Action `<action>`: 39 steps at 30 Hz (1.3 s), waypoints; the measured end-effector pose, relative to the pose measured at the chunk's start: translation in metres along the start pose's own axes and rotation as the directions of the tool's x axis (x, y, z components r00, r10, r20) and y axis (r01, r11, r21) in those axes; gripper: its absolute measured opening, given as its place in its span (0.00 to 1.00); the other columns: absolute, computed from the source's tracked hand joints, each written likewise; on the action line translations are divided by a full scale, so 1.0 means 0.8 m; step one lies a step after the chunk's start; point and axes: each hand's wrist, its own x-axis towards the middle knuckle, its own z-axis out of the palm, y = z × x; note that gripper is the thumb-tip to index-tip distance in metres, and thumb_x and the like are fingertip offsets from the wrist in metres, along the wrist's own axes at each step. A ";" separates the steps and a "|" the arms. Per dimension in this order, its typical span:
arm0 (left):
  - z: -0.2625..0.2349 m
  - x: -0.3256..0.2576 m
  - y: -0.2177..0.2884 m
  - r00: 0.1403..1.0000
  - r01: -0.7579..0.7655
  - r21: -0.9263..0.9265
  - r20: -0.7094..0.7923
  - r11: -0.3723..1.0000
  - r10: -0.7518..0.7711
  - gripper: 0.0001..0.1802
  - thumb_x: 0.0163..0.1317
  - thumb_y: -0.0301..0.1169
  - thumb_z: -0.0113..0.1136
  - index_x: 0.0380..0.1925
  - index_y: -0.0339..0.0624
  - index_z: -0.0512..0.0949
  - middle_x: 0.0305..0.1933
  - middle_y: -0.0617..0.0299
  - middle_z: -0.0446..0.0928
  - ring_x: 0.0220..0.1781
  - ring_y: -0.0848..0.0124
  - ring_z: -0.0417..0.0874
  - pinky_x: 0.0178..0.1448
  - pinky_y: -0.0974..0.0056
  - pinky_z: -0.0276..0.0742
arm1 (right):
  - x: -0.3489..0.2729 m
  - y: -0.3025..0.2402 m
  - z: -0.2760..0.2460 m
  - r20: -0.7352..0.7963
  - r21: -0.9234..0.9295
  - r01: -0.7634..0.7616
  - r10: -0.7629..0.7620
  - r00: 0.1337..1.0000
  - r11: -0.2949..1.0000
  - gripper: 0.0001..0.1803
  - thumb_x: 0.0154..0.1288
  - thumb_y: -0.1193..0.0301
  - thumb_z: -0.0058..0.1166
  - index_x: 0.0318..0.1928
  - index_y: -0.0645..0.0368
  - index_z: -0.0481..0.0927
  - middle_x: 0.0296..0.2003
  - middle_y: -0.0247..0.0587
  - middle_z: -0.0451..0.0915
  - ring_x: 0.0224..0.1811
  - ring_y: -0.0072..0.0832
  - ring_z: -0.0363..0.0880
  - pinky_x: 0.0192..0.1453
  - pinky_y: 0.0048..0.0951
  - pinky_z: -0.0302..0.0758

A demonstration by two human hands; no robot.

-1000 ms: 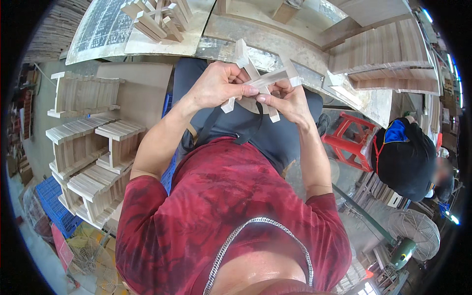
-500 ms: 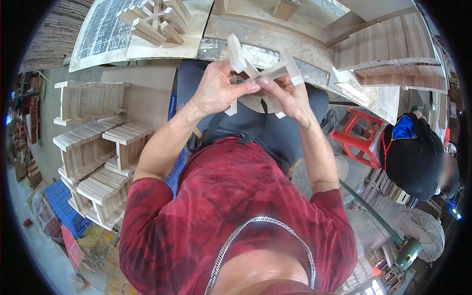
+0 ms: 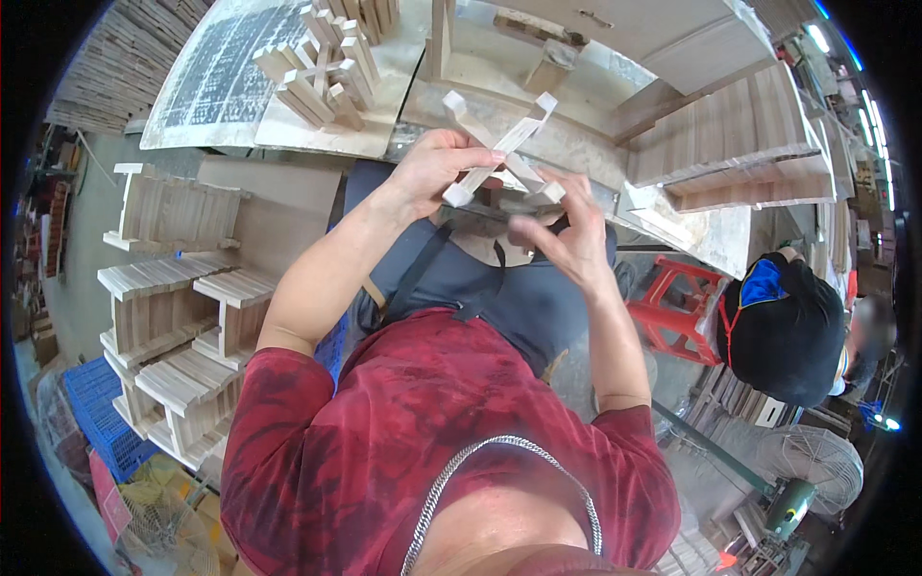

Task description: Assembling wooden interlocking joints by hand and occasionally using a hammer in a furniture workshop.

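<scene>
A pale wooden X-shaped frame [image 3: 520, 136], with short stubs at its arm ends, is held over my lap at the front edge of the workbench. My left hand [image 3: 427, 175] grips it near the crossing, thumb on top; the fingers underneath are partly hidden. Beside the frame's lower right end is my right hand [image 3: 576, 238], its thumb spread away from its fingers and slightly blurred. The fingertips lie close to that end, and whether they touch it I cannot tell. Similar crossed wooden pieces [image 3: 331, 72] stand grouped on the bench at the far left.
Boards stand in a row [image 3: 725, 130] on the bench's right. Stacked wooden parts [image 3: 178, 293] rise at my left by a blue crate [image 3: 101, 413]. To the right are a red stool [image 3: 672, 307], a person in dark clothing [image 3: 783, 326] and a fan [image 3: 812, 470].
The wooden frame has turned so its X faces up. My right hand has let go and its thumb has moved away, while my left hand keeps its grip. The view has shifted slightly.
</scene>
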 end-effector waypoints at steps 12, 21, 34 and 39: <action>0.019 0.087 0.006 0.659 -0.435 0.881 0.171 0.185 0.732 0.25 0.61 0.41 0.70 0.49 0.32 0.80 0.45 0.42 0.84 0.50 0.45 0.85 0.54 0.49 0.80 | 0.090 0.115 -0.011 -0.258 0.238 -0.308 0.366 0.894 0.921 0.16 0.65 0.67 0.68 0.46 0.66 0.84 0.29 0.45 0.86 0.29 0.30 0.84 0.38 0.34 0.79; 0.006 0.188 0.040 0.731 -0.178 0.980 0.075 0.084 0.678 0.15 0.67 0.39 0.64 0.38 0.35 0.79 0.38 0.39 0.84 0.45 0.41 0.85 0.50 0.42 0.80 | 0.155 0.169 -0.001 -0.334 -0.081 -0.298 0.256 0.907 0.951 0.18 0.61 0.63 0.70 0.36 0.68 0.83 0.26 0.52 0.84 0.28 0.42 0.84 0.39 0.39 0.79; 0.001 0.198 0.043 0.709 -0.244 0.968 0.140 0.054 0.691 0.15 0.66 0.39 0.63 0.39 0.36 0.80 0.38 0.39 0.83 0.45 0.40 0.84 0.50 0.40 0.79 | 0.157 0.185 -0.005 -0.219 -0.141 -0.322 0.287 0.932 0.936 0.19 0.66 0.61 0.68 0.39 0.70 0.86 0.28 0.49 0.88 0.29 0.30 0.88 0.37 0.33 0.82; -0.005 0.168 0.039 0.701 -0.263 0.953 0.080 0.153 0.709 0.14 0.65 0.38 0.64 0.40 0.38 0.81 0.37 0.41 0.83 0.45 0.41 0.84 0.50 0.40 0.79 | 0.144 0.146 -0.014 -0.105 -0.147 -0.300 0.286 0.952 0.943 0.18 0.66 0.65 0.67 0.43 0.70 0.85 0.30 0.48 0.88 0.31 0.30 0.88 0.41 0.33 0.81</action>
